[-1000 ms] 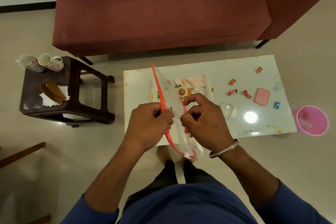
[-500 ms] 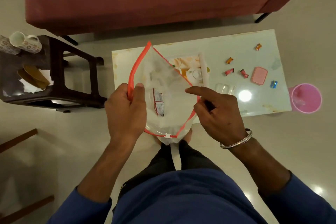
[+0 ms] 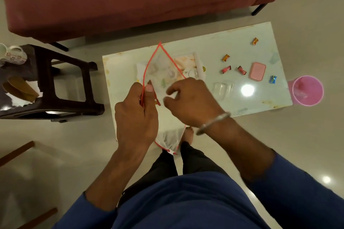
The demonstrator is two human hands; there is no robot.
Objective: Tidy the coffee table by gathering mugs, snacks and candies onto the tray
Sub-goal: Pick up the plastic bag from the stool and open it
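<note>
I hold a clear zip pouch (image 3: 163, 65) with a red rim open above the coffee table (image 3: 223, 50). My left hand (image 3: 136, 113) pinches its left rim. My right hand (image 3: 191, 102) is in the pouch's mouth with fingers curled; what it holds, if anything, is hidden. A small red snack packet (image 3: 156, 98) shows inside. The patterned tray (image 3: 197, 61) lies under the pouch, mostly hidden. Several wrapped candies (image 3: 226, 69) and a pink box (image 3: 257, 71) lie on the table's right half. Two flowered mugs (image 3: 15, 55) stand on a dark side stool (image 3: 61, 87).
A dark red sofa (image 3: 130, 0) runs behind the table. A pink bin (image 3: 307, 90) stands on the floor off the table's right end. A clear plastic container (image 3: 221, 88) sits near the table's middle. Paper and a brown bowl (image 3: 20, 87) are on the stool.
The pouch went from closed and edge-on to spread open. My right hand moved from its right rim into the mouth. The camera tilted down and closer.
</note>
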